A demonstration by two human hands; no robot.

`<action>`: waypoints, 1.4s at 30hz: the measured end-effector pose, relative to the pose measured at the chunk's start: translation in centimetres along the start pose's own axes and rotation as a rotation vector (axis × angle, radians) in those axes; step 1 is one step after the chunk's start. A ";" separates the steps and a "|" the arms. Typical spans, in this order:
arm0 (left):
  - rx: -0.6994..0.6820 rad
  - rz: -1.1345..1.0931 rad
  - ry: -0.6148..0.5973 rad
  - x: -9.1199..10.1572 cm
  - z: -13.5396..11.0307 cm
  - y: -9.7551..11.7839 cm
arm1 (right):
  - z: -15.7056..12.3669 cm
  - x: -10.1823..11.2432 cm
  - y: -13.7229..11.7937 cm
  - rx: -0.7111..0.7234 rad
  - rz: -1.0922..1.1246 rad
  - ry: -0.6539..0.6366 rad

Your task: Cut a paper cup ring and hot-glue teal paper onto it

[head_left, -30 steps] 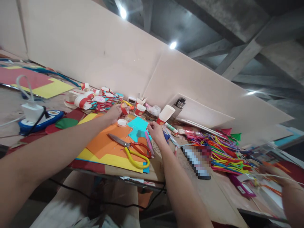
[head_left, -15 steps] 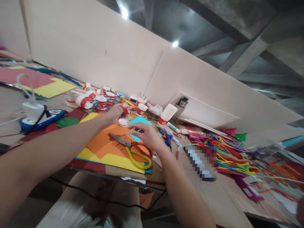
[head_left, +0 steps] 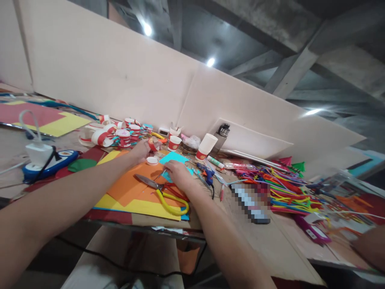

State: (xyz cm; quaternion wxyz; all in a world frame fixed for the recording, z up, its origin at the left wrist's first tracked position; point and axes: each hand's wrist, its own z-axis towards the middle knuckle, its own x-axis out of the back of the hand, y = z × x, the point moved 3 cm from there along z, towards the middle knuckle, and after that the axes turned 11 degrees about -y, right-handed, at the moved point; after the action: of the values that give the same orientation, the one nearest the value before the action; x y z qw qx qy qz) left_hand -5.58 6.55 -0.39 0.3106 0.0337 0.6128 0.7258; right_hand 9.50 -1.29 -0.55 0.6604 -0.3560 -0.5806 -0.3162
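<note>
My left hand, closed, holds a small red paper cup piece with a gold print above the sheets. My right hand is over the light-blue paper, thumb and fingers drawn together. Thin metal-looking tips show beside its fingers, but I cannot make out what it grips. A white round cup base or lid lies between the hands on orange paper. Large scissors with yellow and red handles rest on the sheets, partly hidden by my right wrist.
Cut cup pieces are heaped at left, near a blue power strip. A red-and-white cup, stacked cups, a bottle and a blue glue gun stand or lie beyond. Colourful pipe cleaners spread at right.
My right hand has moved slightly down and left, its fingers closing from a spread pose. My left hand keeps the cup piece, now turned a little. The whole view has shifted slightly.
</note>
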 end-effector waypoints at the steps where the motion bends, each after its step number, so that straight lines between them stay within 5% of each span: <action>1: 0.003 -0.006 0.006 0.0 0.1 0.0 | -0.1 0.7 -0.1 -0.017 0.018 0.029; 4: 0.015 -0.021 0.023 0.2 0.3 -0.1 | -1.0 2.7 -0.8 -0.082 0.280 0.216; 6: 0.026 -0.033 0.030 0.3 0.5 -0.1 | -1.8 3.5 -2.3 -0.072 0.568 0.213; 9: 0.037 -0.050 0.025 0.4 0.7 -0.2 | -2.7 3.8 -6.4 0.242 0.938 -0.216; 11: 0.038 -0.061 0.010 0.5 0.7 -0.2 | -3.4 4.0 -8.5 0.439 0.957 -0.540; 12: 0.035 -0.065 0.000 0.5 0.7 -0.2 | -3.5 4.2 -8.8 0.468 0.935 -0.568; 14: 0.020 -0.082 -0.044 0.3 0.8 -0.2 | -2.8 4.7 -7.7 0.363 0.929 -0.348; 18: -0.034 -0.085 -0.237 -0.8 0.6 -0.2 | -1.4 4.6 -2.3 0.008 1.025 0.293; 21: 0.015 -0.003 -0.357 -2.0 0.1 -0.6 | -1.3 3.8 0.7 -0.145 0.955 0.543; 34: 0.101 0.002 -0.440 -3.4 -0.9 -0.2 | -2.1 3.2 1.1 -0.186 0.717 0.520; 42: 0.180 0.142 -0.555 -4.8 -2.0 0.0 | -2.0 3.2 0.6 -0.093 0.895 0.494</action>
State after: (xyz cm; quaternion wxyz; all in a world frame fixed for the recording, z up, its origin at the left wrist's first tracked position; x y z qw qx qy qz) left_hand -2.60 2.50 0.74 0.4105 0.3009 0.5627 0.6514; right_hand 11.50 -2.67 2.40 0.8320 -0.5134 -0.1835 -0.1028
